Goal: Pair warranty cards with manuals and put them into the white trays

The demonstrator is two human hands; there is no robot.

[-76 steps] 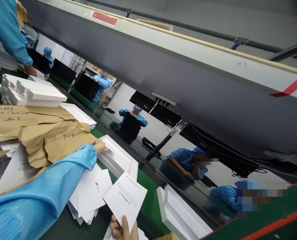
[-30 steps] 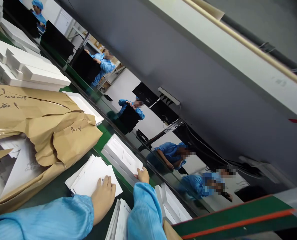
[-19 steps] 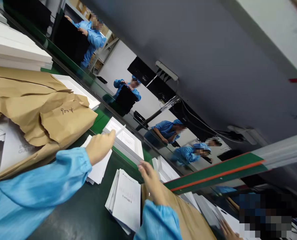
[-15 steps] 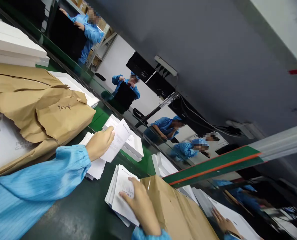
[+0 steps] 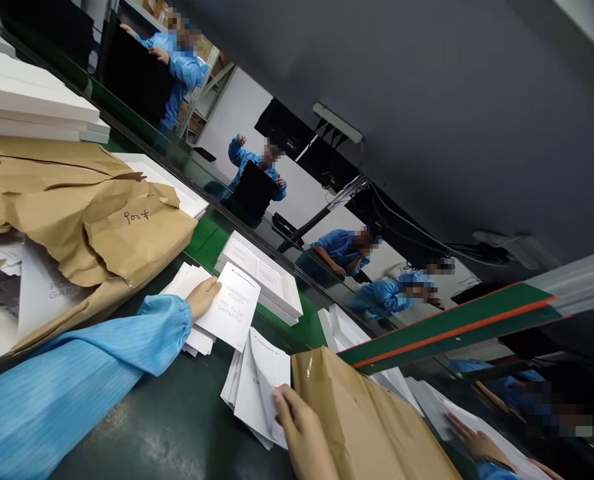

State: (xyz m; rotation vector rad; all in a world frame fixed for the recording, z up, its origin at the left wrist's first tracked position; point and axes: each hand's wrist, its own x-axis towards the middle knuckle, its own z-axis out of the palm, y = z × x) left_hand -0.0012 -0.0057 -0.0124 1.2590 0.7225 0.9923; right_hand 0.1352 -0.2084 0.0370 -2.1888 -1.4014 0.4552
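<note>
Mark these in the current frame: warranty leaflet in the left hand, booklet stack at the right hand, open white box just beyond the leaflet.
Warranty leaflet (image 5: 231, 307): head view, middle of printed face.
Booklet stack (image 5: 255, 389): head view, middle of its top.
Open white box (image 5: 281, 309): head view, near side wall.

The left hand (image 5: 204, 299) has picked up a warranty card (image 5: 233, 313). The right hand (image 5: 304, 430) has bent up the top booklet (image 5: 273, 367).

Leaflet pile (image 5: 181, 280) — partly hidden.
</note>
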